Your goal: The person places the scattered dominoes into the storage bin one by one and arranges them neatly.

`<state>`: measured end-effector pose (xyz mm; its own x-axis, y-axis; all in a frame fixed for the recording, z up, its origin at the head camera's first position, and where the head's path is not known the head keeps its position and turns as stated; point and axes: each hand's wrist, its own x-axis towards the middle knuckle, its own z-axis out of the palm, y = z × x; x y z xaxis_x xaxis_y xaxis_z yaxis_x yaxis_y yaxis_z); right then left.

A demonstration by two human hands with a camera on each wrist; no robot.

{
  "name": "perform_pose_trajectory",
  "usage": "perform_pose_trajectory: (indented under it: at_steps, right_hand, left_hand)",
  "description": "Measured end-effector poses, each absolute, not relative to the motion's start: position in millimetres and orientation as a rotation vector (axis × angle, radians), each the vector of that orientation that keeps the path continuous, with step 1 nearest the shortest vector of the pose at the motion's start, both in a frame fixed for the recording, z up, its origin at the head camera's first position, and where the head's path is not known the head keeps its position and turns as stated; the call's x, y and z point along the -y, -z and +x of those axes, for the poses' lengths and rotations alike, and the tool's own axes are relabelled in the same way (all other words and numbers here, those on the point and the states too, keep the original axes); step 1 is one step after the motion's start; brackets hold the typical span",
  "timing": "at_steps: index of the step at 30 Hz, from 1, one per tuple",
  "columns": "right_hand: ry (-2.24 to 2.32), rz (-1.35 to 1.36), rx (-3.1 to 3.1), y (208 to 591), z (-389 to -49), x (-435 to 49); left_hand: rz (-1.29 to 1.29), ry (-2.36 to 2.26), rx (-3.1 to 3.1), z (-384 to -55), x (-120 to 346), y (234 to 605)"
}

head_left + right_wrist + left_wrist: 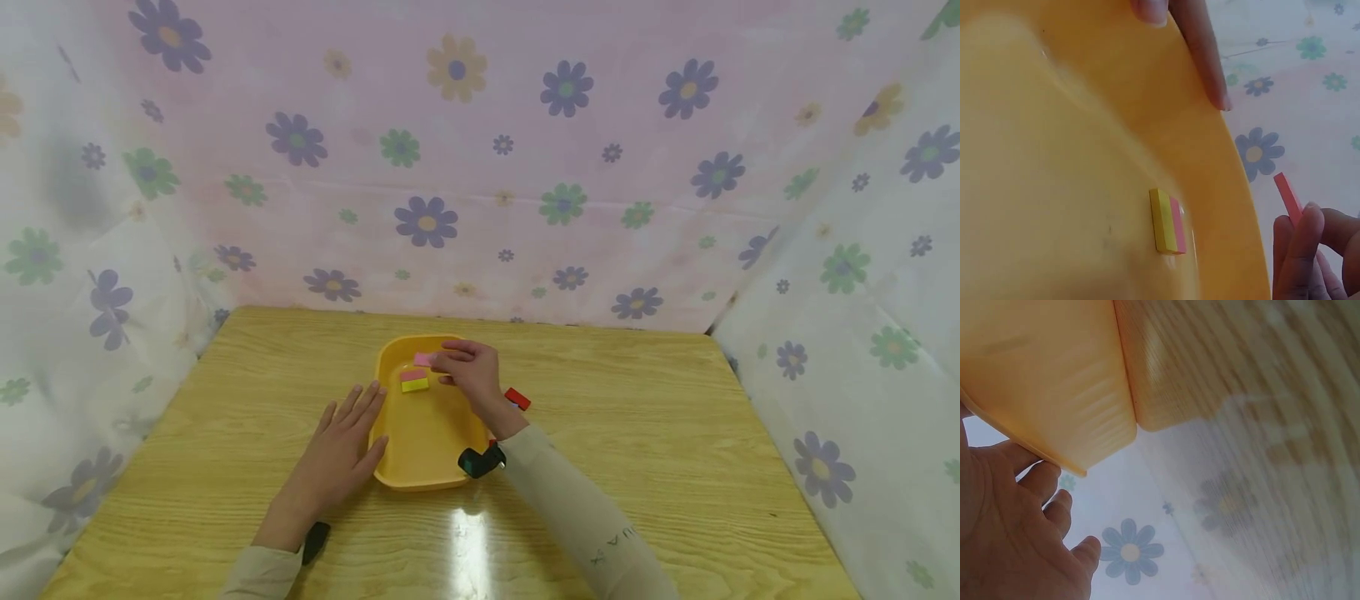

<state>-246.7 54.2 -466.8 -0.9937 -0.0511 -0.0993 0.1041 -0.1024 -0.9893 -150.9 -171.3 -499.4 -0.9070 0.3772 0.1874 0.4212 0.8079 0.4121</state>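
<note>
A yellow plastic tray [431,433] stands on the wooden table. My right hand [474,377] is over its far part and pinches a thin pink block [1289,199] between thumb and fingers. Below and to the left of that hand, a yellow block [414,386] and another pink block [412,375] lie against each other inside the tray. At the tray's left rim rests my left hand [337,454], fingers nearly straight and touching the edge. In the left wrist view its fingers [1041,481] lie along the rim.
Just right of the tray, a red block [517,397] lies on the wooden table [637,442], partly beside my right wrist. More red shows near the wrist camera [482,460]. Flower-patterned sheets [487,167] enclose the back and both sides.
</note>
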Motion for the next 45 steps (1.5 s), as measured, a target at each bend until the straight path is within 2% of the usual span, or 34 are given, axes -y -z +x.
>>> perform_pose_trajectory:
  at_steps: [10,18,28,45]
  right_hand:
    - [1.967,-0.072,-2.343,480.7,-258.3,-36.0]
    - [1.780,-0.042,-2.355,483.1,-256.5,-32.2]
    - [1.336,0.071,-2.597,495.2,-259.5,-32.3]
    - [1.390,0.095,-2.527,496.1,-257.1,-30.3]
  left_hand:
    - [-0.636,0.684,2.894,-151.4,171.0,498.3]
    - [-0.634,0.677,2.900,-151.8,170.3,499.1]
    - [-0.622,0.647,2.913,-152.4,169.6,499.8]
    - [-0.628,0.658,2.908,-153.7,170.6,501.8]
